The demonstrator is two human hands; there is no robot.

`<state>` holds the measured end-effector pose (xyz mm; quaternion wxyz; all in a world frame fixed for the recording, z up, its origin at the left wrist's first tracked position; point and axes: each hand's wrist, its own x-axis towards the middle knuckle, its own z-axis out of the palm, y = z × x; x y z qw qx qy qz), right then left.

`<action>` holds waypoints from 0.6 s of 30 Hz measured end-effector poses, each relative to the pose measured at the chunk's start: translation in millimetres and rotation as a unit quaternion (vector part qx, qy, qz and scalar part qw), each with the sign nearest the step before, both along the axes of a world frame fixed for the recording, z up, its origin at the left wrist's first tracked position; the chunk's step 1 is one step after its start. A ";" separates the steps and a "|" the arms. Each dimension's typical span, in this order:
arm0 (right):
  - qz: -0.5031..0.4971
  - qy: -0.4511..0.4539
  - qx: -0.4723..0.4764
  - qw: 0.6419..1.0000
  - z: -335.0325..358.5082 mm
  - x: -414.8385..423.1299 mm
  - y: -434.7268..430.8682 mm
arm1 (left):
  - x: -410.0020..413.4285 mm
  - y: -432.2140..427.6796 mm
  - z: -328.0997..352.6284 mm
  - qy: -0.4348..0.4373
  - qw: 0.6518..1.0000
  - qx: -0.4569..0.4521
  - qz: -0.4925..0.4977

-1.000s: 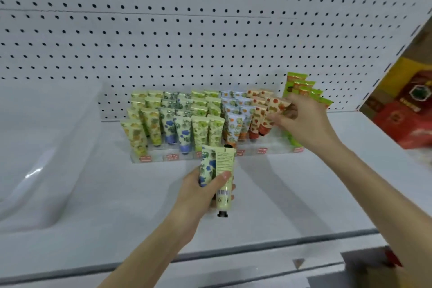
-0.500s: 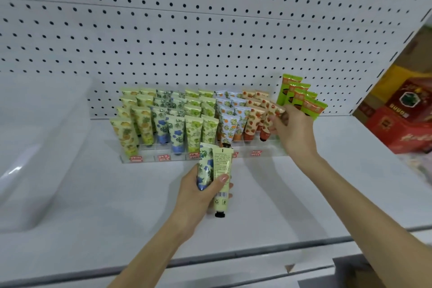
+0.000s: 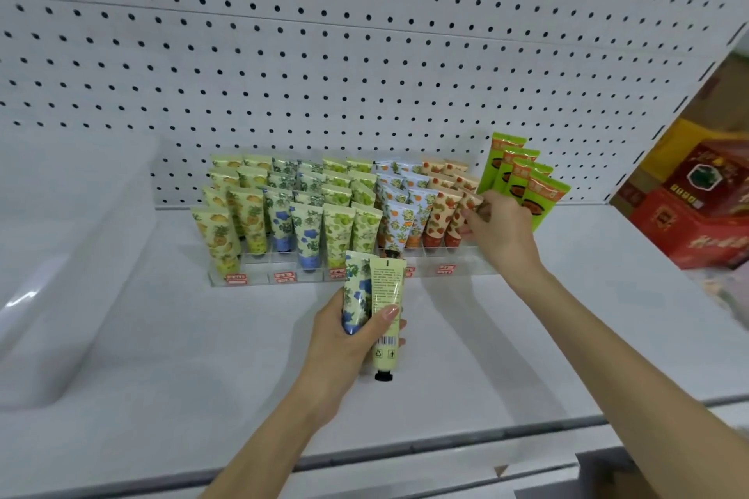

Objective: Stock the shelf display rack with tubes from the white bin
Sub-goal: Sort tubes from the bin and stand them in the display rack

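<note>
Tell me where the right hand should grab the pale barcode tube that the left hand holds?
Probably the wide flat top end of the pale barcode tube, from above and the right. It stands clear above the thumb of the left hand; the blue-flowered tube crowds its left side. The right hand first has to release the strawberry tube it pinches.

Rack (image 3: 259, 279) sits at the back of your shelf (image 3: 567, 316), approx mid-width, w/ the pegboard (image 3: 364, 73) right behind it. Rack tubes (image 3: 308, 231) stand in rows, front to back. Bin (image 3: 81, 255) is on the shelf's L side, near the rack. Tall packs (image 3: 523, 178) stand just R of the rack's last row. Your L hand (image 3: 344, 348) holds two tubes (image 3: 387, 296) just before the rack's front edge. Your R hand (image 3: 506, 231) pinches the front tube (image 3: 460, 219) of the rightmost row. Boxes (image 3: 697, 215) lie past the shelf's R end.
</note>
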<state>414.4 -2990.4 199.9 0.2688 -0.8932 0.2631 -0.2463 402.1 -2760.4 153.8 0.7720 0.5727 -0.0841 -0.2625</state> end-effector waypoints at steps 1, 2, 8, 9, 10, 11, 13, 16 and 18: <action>-0.002 0.003 0.002 1.000 0.3 1.0 -1.0 | 0.0 0.0 -0.2 0.000 1.000 -0.002 0.000; -0.003 0.004 0.003 1.000 -0.3 2.3 -2.8 | 0.1 0.2 -0.4 0.000 1.000 -0.003 0.000; -0.008 0.012 0.006 1.000 -3.0 3.9 -6.4 | 0.9 0.6 -2.0 -0.005 1.000 -0.009 -0.004; -0.009 0.015 0.010 1.000 -2.1 3.3 -5.9 | 1.0 0.7 -2.3 -0.006 1.000 -0.010 -0.005; -0.007 0.019 0.014 1.000 -0.7 2.5 -5.5 | 1.1 0.7 -2.6 -0.006 1.000 -0.010 -0.006; -0.005 0.024 0.017 1.000 1.7 0.7 -4.4 | 1.3 0.6 -2.9 -0.005 1.000 -0.010 -0.006; 0.000 0.026 0.025 0.999 8.0 -6.1 -1.3 | 1.8 0.6 -3.5 -0.006 1.000 -0.012 -0.007; 0.019 -0.020 0.051 0.998 18.4 -25.0 9.9 | 2.1 0.6 -3.7 -0.007 1.000 -0.013 -0.008; 0.031 -0.047 0.057 0.997 24.8 -37.9 22.1 | 1.8 0.9 -3.4 -0.009 1.000 -0.014 -0.010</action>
